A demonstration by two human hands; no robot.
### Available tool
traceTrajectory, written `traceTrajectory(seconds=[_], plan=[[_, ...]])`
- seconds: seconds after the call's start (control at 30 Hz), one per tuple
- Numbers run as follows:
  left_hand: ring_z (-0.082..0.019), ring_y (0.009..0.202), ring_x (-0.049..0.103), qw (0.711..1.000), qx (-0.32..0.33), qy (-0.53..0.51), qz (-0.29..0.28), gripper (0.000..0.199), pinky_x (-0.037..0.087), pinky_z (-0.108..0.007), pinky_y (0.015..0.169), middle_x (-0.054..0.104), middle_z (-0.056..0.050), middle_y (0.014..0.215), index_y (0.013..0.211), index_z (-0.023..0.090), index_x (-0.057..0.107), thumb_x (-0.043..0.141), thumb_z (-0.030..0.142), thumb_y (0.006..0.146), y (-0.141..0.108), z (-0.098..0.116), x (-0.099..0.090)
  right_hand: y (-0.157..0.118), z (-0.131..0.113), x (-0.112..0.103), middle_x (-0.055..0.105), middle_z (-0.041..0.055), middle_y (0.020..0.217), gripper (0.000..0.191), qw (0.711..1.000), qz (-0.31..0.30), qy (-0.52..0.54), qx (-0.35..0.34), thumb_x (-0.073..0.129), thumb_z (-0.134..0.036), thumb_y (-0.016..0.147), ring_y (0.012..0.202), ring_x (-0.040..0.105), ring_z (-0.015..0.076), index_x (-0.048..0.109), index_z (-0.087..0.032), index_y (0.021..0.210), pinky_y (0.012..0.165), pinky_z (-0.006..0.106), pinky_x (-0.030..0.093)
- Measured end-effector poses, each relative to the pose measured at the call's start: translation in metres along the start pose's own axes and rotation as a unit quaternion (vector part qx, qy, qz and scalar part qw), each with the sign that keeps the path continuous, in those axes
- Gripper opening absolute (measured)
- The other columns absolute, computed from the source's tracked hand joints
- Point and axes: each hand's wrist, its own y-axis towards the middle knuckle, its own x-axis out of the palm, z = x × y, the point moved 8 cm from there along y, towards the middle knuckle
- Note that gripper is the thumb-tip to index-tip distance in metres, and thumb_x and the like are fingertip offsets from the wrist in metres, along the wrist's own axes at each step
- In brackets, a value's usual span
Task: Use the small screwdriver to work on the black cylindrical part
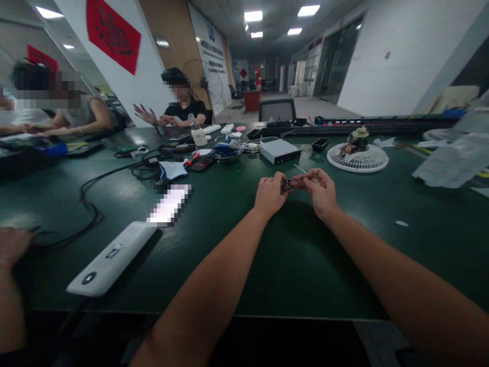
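Observation:
Over the green table (305,285), my left hand (270,194) is closed around a small dark cylindrical part (286,185) with a ring-shaped end. My right hand (320,192) meets it from the right, its thumb and fingers pinched at the part's open end. A thin light rod (300,168) sticks out up and left from the right fingers. What else the right fingertips hold is too small to make out. Behind the hands sits a grey box (280,151).
A white fan grille (358,158) with a motor lies back right, plastic bags (454,153) beyond. At left are a white device (112,260), a lit phone (170,205), black cables (86,193) and another person's hand (13,247). People sit across the table.

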Motion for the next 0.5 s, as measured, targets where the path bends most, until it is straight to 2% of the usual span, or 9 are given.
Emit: traceTrajectory(seconds=[0.13, 0.2, 0.27, 0.37, 0.5], plan=[[-0.022, 0.093, 0.063, 1.000, -0.005, 0.001, 0.001, 0.031, 0.039, -0.037, 0.096, 0.067, -0.004, 0.095, 0.107, 0.022, 0.044, 0.066, 0.028, 0.086, 0.000, -0.001, 0.000, 0.003, 0.002, -0.003, 0.072, 0.0028, 0.091, 0.007, 0.999, 0.007, -0.044, -0.019, 0.065, -0.024, 0.086, 0.093, 0.070, 0.0189, 0.060, -0.022, 0.082, 0.088, 0.036, 0.054], [-0.022, 0.090, 0.063, 1.000, -0.004, 0.002, 0.000, 0.028, 0.039, -0.037, 0.095, 0.066, -0.003, 0.093, 0.104, 0.022, 0.044, 0.064, 0.026, 0.085, 0.001, -0.001, 0.000, 0.003, 0.008, 0.001, 0.072, 0.0030, 0.091, 0.011, 0.997, -0.022, -0.069, -0.012, 0.072, -0.023, 0.084, 0.089, 0.069, 0.0187, 0.063, -0.018, 0.086, 0.087, 0.038, 0.054], [-0.022, 0.087, 0.062, 1.000, -0.001, 0.007, -0.003, 0.027, 0.040, -0.037, 0.093, 0.065, -0.002, 0.090, 0.101, 0.022, 0.044, 0.064, 0.024, 0.083, 0.001, -0.002, 0.000, 0.001, 0.016, 0.008, 0.070, 0.0030, 0.091, 0.014, 0.994, -0.065, -0.091, 0.004, 0.068, -0.026, 0.090, 0.085, 0.069, 0.0179, 0.065, -0.013, 0.093, 0.080, 0.039, 0.056], [-0.021, 0.084, 0.062, 1.000, 0.011, 0.016, -0.017, 0.024, 0.041, -0.035, 0.092, 0.063, -0.001, 0.086, 0.095, 0.022, 0.045, 0.064, 0.019, 0.080, 0.001, -0.001, 0.002, -0.003, 0.025, 0.016, 0.069, 0.0031, 0.093, 0.015, 0.986, -0.115, -0.121, 0.026, 0.066, -0.027, 0.092, 0.081, 0.068, 0.0164, 0.065, -0.013, 0.097, 0.075, 0.036, 0.057], [-0.020, 0.081, 0.061, 0.998, 0.036, 0.031, -0.049, 0.020, 0.042, -0.034, 0.089, 0.064, 0.001, 0.082, 0.089, 0.022, 0.047, 0.064, 0.022, 0.080, 0.000, 0.003, 0.004, -0.005, 0.027, 0.019, 0.069, 0.0025, 0.090, 0.014, 0.975, -0.154, -0.152, 0.041, 0.065, -0.026, 0.093, 0.080, 0.068, 0.0159, 0.065, -0.013, 0.097, 0.074, 0.035, 0.057]])
